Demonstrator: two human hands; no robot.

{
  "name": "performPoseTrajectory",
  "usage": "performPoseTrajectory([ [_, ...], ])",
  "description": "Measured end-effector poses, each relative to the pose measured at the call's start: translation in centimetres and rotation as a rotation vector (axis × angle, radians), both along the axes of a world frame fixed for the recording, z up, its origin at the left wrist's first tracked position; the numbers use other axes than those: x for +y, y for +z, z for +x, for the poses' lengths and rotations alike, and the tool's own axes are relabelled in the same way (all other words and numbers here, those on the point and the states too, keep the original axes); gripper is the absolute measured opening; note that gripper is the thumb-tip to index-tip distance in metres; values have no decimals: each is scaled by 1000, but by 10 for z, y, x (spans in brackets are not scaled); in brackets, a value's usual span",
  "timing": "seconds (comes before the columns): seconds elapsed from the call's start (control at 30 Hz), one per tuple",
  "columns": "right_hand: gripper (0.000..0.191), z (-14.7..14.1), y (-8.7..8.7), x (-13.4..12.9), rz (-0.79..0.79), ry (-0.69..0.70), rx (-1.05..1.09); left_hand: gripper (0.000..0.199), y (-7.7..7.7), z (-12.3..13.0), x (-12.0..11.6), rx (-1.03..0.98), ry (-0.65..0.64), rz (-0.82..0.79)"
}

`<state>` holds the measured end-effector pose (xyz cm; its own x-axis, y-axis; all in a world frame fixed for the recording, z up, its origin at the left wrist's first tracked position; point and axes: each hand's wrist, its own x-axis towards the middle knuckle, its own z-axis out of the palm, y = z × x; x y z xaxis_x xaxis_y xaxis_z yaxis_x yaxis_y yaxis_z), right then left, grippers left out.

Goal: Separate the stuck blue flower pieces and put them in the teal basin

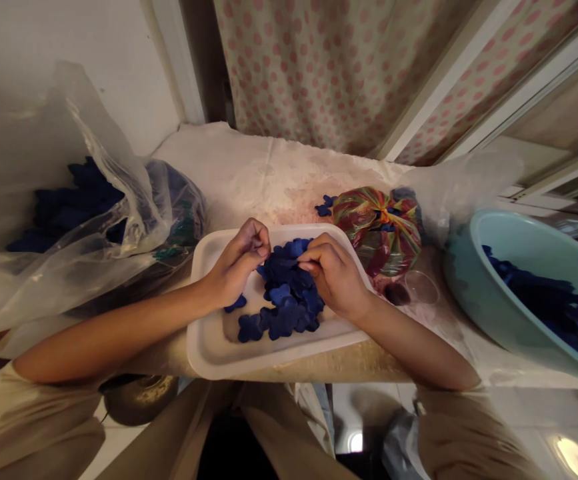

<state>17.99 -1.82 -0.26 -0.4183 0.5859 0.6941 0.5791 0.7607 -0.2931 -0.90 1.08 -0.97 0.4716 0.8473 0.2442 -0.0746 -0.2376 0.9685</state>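
Observation:
A shallow white tray (209, 347) holds a heap of dark blue flower-shaped pieces (289, 313), thin and soft-looking, lying over one another. My left hand (241, 263) is closed above the tray's left part, thumb against curled fingers; what it pinches, if anything, is hidden. At the heap's right side, my right hand (336, 273) is closed, with thumb and forefinger pinching the edge of a blue flower-shaped piece (291, 250). A single blue piece (236, 304) lies apart under my left wrist.
To the left stands a large clear plastic bag (133, 227) with more blue pieces. A striped red, yellow and green tied bag (369, 227) sits behind the tray, near a small clear cup (421, 288). A light-blue basin (489, 293) with dark blue pieces is at right.

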Motion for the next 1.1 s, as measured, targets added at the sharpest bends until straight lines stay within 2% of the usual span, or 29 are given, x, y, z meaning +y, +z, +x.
performPoseTrajectory([
  [0.2,10,1,-6,3,17,0,13,42,10,-6,-7,203,-116,223],
  [0.3,11,1,-4,2,7,24,13,43,11,-6,-9,256,-180,250],
  [0.4,11,0,-1,1,8,57,23,37,11,-6,-9,309,-222,255],
  [0.5,14,0,-1,0,4,63,19,41,11,-5,-8,301,-250,200],
  [0.63,18,0,-1,0,-25,54,-65,53,13,-3,-6,275,-260,39],
  [0.8,18,-1,-1,1,8,65,-170,40,13,2,-2,289,-223,-144],
  [0.97,17,0,0,0,22,-34,-217,36,10,2,0,292,-176,-140],
  [1.1,25,3,2,-3,102,-77,-257,40,11,1,-2,333,-222,-137],
])
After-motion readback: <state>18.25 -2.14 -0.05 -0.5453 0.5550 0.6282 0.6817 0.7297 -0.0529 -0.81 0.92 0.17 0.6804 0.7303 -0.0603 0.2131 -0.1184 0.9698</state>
